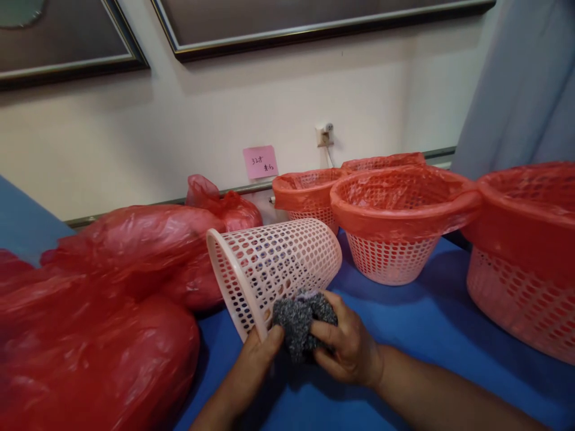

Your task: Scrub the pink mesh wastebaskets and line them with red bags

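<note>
A pale pink perforated wastebasket [309, 251] is tipped on its side, with its open mouth facing left. My left hand [258, 353] grips its rim at the lower edge, thumb outside and the other fingers partly hidden. In my right hand [348, 344] is a bunched dark grey speckled cloth [296, 326], held near the lower side of the basket close to the rim. The left thumb lies right by the cloth. Whether the cloth presses on the plastic I cannot tell.
Pink baskets lined with red bags, a middle one [389, 257] and a larger one [516, 299], stand to the right. Bulging red plastic bags [112, 359] fill the left. A blue surface [359, 311] lies beneath. A pink note [261, 162] and socket [324, 136] are on the wall.
</note>
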The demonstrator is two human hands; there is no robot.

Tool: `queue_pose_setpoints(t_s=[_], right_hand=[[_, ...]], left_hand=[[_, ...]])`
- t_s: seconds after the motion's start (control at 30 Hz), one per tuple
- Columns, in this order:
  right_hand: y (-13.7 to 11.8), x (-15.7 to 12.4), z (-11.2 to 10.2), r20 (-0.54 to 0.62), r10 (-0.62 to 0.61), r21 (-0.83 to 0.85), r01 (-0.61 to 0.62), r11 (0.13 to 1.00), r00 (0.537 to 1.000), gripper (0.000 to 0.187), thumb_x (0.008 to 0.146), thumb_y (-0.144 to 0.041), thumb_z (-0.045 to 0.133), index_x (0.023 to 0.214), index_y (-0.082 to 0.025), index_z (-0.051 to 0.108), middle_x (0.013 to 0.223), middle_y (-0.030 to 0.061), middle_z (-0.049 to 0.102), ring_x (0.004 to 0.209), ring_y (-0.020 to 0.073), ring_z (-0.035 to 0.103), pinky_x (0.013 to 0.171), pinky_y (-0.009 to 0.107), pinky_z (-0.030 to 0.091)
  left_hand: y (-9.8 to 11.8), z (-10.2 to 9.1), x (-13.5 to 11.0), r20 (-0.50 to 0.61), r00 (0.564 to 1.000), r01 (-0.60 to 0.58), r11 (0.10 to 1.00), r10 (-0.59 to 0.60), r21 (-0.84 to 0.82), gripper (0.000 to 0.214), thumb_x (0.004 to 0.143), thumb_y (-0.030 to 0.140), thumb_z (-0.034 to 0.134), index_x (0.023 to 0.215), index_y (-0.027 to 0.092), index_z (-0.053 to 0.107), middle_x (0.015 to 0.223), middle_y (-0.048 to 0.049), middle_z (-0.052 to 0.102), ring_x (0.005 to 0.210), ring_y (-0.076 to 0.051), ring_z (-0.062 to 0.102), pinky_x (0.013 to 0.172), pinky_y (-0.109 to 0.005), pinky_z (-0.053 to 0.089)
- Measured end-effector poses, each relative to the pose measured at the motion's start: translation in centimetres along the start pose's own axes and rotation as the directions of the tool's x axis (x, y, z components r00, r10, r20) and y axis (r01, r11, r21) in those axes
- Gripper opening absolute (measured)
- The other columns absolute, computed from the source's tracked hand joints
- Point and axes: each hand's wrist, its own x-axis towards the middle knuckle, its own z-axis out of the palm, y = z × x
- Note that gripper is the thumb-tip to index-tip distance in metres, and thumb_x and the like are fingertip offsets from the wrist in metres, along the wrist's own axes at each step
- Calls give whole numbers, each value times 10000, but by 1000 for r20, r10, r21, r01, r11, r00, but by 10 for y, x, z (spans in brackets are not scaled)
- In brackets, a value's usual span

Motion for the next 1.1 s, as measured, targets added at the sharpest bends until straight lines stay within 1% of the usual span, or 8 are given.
queue_pose_setpoints(t_s=[0.17, 0.37, 0.5, 0.63, 0.7, 0.8, 0.97, 1.1], right_hand=[[27, -3, 5, -161, 282, 12, -284, 959, 946, 499, 752, -146, 553, 1240, -247, 559, 1379, 124, 477, 1218, 279, 558, 992, 469, 520], [80, -1, 14, -287, 813, 342, -739, 580, 506, 416, 829, -322, 540, 1218, -180, 576, 1117, 104, 676, 1030, 248, 639, 988, 491, 509], [50, -2, 9, -284, 634, 162, -615, 771, 720, 451, 839, -260, 556, 1286, -207, 549, 1267, 133, 590, 1182, 270, 590, 1038, 505, 481], [-6, -5, -3, -97, -4, 61, 10, 998, 995, 531, 784, -227, 599, 1309, -283, 538, 1549, 109, 307, 1305, 305, 517, 997, 457, 525], [-15, -5, -4, -58, -143, 96, 148, 984, 988, 514, 774, -248, 600, 1284, -287, 552, 1570, 91, 259, 1288, 292, 529, 954, 411, 553], [5, -2, 0, -122, 165, 62, -158, 985, 979, 495, 791, -193, 555, 1283, -253, 549, 1447, 119, 415, 1252, 262, 551, 997, 413, 529], [56, 3, 6, -296, 698, 119, -700, 704, 651, 437, 832, -248, 530, 1263, -185, 566, 1142, 128, 618, 1120, 280, 610, 1023, 538, 494], [31, 3, -3, -261, 447, 44, -452, 891, 856, 488, 804, -174, 561, 1287, -244, 559, 1353, 129, 506, 1233, 286, 564, 1049, 510, 482]], left_hand=[[14, 8, -14, 18, 999, -52, 886, 50, 460, 609, 959, 573, 459, 1487, 270, 458, 1527, -55, 491, 1499, -316, 287, 1249, -538, 182], [-11, -1, -41, 61, 997, -13, 758, -36, 652, 620, 988, 491, 428, 1558, 271, 320, 1514, -103, 498, 1485, -320, 321, 1219, -580, 259], [-38, -2, -47, 85, 996, -78, 662, 22, 746, 592, 982, 421, 460, 1545, 280, 340, 1555, -99, 441, 1466, -323, 353, 1215, -570, 282], [-54, -3, -43, 170, 980, -196, 599, 101, 776, 549, 978, 382, 462, 1513, 279, 397, 1525, -111, 475, 1377, -326, 466, 1164, -537, 388], [-55, -5, -42, 210, 970, -243, 577, 125, 780, 517, 979, 359, 457, 1492, 300, 430, 1503, -95, 504, 1358, -316, 486, 1147, -509, 418], [-51, -8, -41, 210, 970, -242, 507, 119, 827, 511, 986, 300, 436, 1496, 316, 428, 1526, -68, 483, 1426, -305, 407, 1206, -528, 323], [-42, -14, -38, 223, 970, -240, 462, 93, 854, 535, 957, 244, 475, 1484, 335, 455, 1541, -37, 473, 1443, -305, 383, 1218, -533, 296], [-35, -18, -37, 251, 968, -235, 441, 23, 866, 502, 900, 223, 570, 1384, 356, 577, 1534, -34, 485, 1448, -335, 378, 1226, -596, 196]])
